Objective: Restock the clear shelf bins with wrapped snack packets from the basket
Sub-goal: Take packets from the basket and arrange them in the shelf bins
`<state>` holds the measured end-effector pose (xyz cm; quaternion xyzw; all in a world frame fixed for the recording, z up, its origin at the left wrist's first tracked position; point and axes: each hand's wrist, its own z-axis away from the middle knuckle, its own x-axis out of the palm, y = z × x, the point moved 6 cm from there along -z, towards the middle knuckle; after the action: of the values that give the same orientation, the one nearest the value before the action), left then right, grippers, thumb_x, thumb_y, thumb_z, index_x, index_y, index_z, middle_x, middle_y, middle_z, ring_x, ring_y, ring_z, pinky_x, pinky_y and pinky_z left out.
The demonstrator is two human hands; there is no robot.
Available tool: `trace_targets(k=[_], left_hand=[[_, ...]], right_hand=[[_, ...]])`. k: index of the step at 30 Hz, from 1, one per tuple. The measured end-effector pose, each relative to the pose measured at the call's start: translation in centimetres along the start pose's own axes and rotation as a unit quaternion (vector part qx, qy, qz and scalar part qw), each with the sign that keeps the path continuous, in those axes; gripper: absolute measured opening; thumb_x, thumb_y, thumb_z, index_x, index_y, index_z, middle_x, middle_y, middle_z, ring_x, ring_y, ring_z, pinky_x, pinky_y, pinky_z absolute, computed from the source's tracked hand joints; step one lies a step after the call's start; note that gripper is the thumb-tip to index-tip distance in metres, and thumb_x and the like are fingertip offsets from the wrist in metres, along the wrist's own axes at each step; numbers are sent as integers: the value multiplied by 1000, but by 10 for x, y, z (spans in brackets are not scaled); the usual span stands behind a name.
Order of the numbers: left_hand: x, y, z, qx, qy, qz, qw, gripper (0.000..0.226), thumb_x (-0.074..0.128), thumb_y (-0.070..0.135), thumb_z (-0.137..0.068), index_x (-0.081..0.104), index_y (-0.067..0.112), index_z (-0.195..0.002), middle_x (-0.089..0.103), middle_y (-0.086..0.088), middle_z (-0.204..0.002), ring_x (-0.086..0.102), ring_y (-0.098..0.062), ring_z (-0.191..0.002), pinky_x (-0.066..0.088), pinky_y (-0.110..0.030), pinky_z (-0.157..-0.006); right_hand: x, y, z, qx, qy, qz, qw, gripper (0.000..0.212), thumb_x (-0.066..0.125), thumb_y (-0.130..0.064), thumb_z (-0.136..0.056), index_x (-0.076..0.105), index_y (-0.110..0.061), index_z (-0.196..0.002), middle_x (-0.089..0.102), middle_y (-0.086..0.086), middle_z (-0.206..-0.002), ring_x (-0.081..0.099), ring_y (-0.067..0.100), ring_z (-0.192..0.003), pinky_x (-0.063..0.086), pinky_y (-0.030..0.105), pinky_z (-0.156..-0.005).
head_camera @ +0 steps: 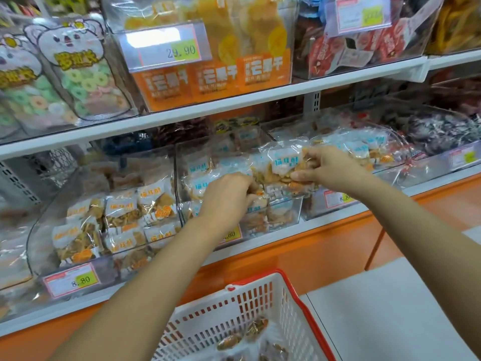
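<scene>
My right hand [326,169] pinches a clear wrapped snack packet [282,165] with blue print, held over the middle clear bin [291,212] on the lower shelf. My left hand [227,194] reaches into the same bin with fingers curled round packets [256,196] there. The bin holds several blue-printed packets. The white basket with a red rim [260,298] sits below my arms, with a few wrapped snacks [256,328] on its bottom.
A left bin [41,217] holds orange-printed packets behind an 8.80 price tag [71,280]. More bins [429,162] stand to the right. The upper shelf [208,108] carries orange mango bags and ring candy. An orange counter front [299,251] runs below.
</scene>
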<state>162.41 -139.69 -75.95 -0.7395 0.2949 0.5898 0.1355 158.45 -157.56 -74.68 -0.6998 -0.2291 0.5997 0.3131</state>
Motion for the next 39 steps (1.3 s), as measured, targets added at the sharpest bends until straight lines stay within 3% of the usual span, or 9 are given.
trace_targets(k=[4,7,12,19,22,26,30,33,39], left_hand=[[-3,-8,-13,-23,0,-3,1000,16,64,30,-90,68,15,-87,68,3,-87,62,-18,-85,49,-32,-72],[-9,-16,-20,-45,14,7,999,14,61,26,-92,68,14,-88,68,3,-87,61,-18,-85,40,-29,-65],[-10,-19,-27,-51,43,-18,998,14,59,27,-93,67,16,-91,68,0,-94,59,-20,-90,36,-28,-64],[-15,-25,-34,-72,89,-14,993,17,59,30,-93,67,15,-92,68,-1,-100,59,-22,-93,34,-28,-66],[-11,-24,-34,-57,99,1,993,16,57,30,-94,64,16,-96,67,0,-100,59,-22,-92,37,-29,-67],[-6,0,-26,63,92,124,986,29,48,39,-96,59,21,-116,61,4,-115,52,-14,-108,44,-34,-89],[8,15,-34,98,45,77,991,39,56,39,-93,58,21,-127,62,2,-123,54,-15,-112,44,-32,-93],[7,19,-49,73,50,82,993,37,61,36,-90,63,17,-122,65,-2,-114,58,-18,-103,46,-32,-86],[14,28,-58,69,-28,80,994,34,73,31,-81,67,12,-108,67,-4,-100,60,-22,-97,46,-33,-81]], right_hand=[[-11,11,-8,65,-34,83,994,44,77,-30,-79,61,-10,-115,63,2,-94,61,23,-90,51,40,-87],[-20,11,-9,63,-24,103,992,55,77,-30,-79,57,-7,-125,64,9,-105,60,25,-94,48,39,-89],[-4,7,-18,60,-13,115,991,33,79,-29,-78,59,-13,-98,59,0,-81,56,17,-73,40,27,-59],[22,-16,-25,21,17,235,971,33,72,-18,-83,52,-6,-106,63,10,-103,59,29,-100,44,31,-76],[25,-13,-27,32,23,241,970,35,74,-17,-80,51,-5,-105,61,8,-91,58,27,-90,45,32,-72],[29,-10,-25,75,14,299,951,34,73,-19,-81,42,-10,-70,42,2,-66,48,20,-67,41,30,-63],[26,-3,-24,91,51,233,967,27,75,-15,-79,51,-8,-90,49,2,-74,54,21,-71,33,26,-47],[22,1,-16,91,88,160,979,45,76,-12,-79,45,-5,-112,55,9,-92,58,27,-93,39,30,-62],[33,15,6,92,56,34,994,46,65,-5,-86,42,-10,-125,58,8,-104,54,24,-92,38,30,-67]])
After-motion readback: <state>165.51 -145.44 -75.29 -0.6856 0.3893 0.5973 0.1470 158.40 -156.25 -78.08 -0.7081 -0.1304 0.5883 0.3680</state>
